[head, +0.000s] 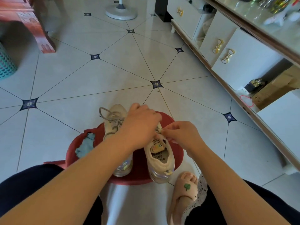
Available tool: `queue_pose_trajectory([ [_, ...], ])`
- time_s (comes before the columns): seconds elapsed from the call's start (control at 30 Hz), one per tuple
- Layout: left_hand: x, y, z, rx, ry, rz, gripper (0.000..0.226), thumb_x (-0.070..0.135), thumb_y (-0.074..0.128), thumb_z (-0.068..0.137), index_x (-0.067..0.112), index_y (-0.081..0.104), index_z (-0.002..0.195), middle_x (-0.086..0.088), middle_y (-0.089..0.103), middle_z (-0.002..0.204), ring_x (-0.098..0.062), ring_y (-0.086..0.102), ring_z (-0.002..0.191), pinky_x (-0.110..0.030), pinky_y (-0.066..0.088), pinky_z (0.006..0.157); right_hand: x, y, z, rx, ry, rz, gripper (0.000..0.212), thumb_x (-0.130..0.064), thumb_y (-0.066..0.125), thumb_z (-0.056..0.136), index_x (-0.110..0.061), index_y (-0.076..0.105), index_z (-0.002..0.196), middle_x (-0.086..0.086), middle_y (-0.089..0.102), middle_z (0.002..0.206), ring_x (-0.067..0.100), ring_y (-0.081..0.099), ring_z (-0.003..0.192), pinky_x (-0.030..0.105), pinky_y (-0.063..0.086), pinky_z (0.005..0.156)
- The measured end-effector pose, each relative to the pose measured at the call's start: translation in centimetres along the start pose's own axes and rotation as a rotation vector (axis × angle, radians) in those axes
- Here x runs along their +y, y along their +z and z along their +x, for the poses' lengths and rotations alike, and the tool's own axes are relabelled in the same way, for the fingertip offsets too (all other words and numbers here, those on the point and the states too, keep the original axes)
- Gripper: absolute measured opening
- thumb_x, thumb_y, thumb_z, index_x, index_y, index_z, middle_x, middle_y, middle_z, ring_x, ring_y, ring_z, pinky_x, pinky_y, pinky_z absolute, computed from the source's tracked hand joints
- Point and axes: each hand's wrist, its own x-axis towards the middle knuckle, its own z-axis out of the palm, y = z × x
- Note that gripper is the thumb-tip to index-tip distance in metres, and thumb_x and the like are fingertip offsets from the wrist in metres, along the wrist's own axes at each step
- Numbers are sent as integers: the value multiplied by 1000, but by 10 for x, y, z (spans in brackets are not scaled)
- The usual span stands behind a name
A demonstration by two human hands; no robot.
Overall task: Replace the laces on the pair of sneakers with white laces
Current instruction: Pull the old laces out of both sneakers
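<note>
- Teal plastic basket (6,65) stood on the tiled floor, far out to the left of both hands.
- Blue cloth (86,146) lay crumpled on the red stool (141,164), just left of the left forearm.
- On that stool I saw the two beige sneakers side by side, toes pointing away from the person.
- The laced sneaker (112,132) sat left of the left hand and partly under its wrist. Its grey lace (112,120) was threaded and loosely tied, with loops trailing off to the left.
- The left hand (139,124) reached across and lay over the front of the other shoe, fingers curled downward. Their tips were hidden, so I could not tell whether they gripped anything.
- The open sneaker (160,153) sat under and between the two hands, its printed tongue and insole showing near the wrists.
- A pale lace (159,131) showed at the top of the tongue, between the hands.
- The right hand (180,133) came in from the right, and its thumb and forefinger pinched that lace. The other fingers were curled in.
- A foot in a pink slipper (185,189) rested on the floor below the right forearm.
- White cabinet (243,62) with gold bow handles ran along the wall, well to the right of the right hand.
</note>
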Motion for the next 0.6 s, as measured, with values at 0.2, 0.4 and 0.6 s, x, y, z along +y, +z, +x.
queue_pose_trajectory([
  [0.2,9,15,6,13,10,-1,9,22,51,87,25,52,78,10,41,63,-17,46,73,-31,25,83,7,1,1,104,-39,-99,17,-21,71,73,-24,66,57,-10,62,55,7,53,55,33,51,65],
  [0.4,-9,-14,-9,-26,-98,-418,26,26,64,80,27,47,61,13,49,65,-10,47,74,-26,31,69,11,-8,6,224,-15,-217,11,-17,63,73,-11,66,64,-3,63,64,11,53,58,34,50,60],
  [0.6,-38,-22,-20,-119,-196,-142,10,35,59,84,34,63,93,10,63,97,-16,54,101,-33,30,87,9,-1,1,47,-50,-110,9,-13,66,73,-7,67,67,-2,68,69,16,64,70,40,57,72],
])
